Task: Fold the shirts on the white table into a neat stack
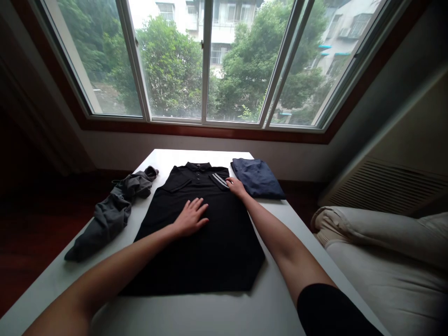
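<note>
A black polo shirt [210, 242] lies face up and spread flat on the white table, its collar toward the window. Both short sleeves are laid inward over the chest; the one on the right shows two light stripes. My left hand [192, 216] rests on the middle of the shirt with its fingers spread. At the shirt's upper right edge, my right hand [235, 185] has its fingers closed in a pinch at the striped sleeve's edge.
On the table [196, 315], a folded navy garment [259, 177] lies at the back right and a crumpled grey garment [112, 210] along the left edge. A wide window [206, 60] is behind. Beyond the table's right side stands a pale sofa [385, 252].
</note>
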A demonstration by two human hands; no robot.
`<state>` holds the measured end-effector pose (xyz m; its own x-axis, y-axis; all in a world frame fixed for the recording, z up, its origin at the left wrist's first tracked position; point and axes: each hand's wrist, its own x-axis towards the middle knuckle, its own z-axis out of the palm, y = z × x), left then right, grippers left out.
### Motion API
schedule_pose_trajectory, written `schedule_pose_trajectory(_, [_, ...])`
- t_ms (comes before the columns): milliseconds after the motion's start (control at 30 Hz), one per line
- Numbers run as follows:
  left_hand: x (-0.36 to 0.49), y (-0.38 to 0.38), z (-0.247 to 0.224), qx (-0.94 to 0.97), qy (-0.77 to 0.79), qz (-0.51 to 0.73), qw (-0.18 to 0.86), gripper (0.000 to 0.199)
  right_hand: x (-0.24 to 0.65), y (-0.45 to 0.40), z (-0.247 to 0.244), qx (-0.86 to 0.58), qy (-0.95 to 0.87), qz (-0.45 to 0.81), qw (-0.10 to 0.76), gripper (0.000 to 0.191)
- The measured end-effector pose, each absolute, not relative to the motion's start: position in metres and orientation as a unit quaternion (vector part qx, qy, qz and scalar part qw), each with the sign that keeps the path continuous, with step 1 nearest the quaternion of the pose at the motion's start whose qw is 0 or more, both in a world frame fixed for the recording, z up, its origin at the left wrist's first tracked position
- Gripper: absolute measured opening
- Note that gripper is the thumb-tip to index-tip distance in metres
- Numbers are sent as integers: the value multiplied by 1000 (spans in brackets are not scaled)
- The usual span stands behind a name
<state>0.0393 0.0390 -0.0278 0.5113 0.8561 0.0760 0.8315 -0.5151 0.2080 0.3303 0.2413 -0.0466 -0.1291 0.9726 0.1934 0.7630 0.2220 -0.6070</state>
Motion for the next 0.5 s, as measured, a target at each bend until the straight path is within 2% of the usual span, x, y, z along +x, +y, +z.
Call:
schedule_pose_trajectory(67, [70,-11,-19,919,370,109,85,69,337,248,-40,-604,-718,211,276,33])
schedule_pose_trajectory(233, [120,-113,3,978,134,68,144,67,345,265,-36,-637,-682,234,274,34])
schedule_pose_trajectory(333, [140,-136,7,984,109,69,123,62,344,274,-38,-657,-661,234,276,34])
schedule_pose_trajectory(500, [179,-127,0,970,217,69,88,62,336,284,-36,-647,-656,250,296,46])
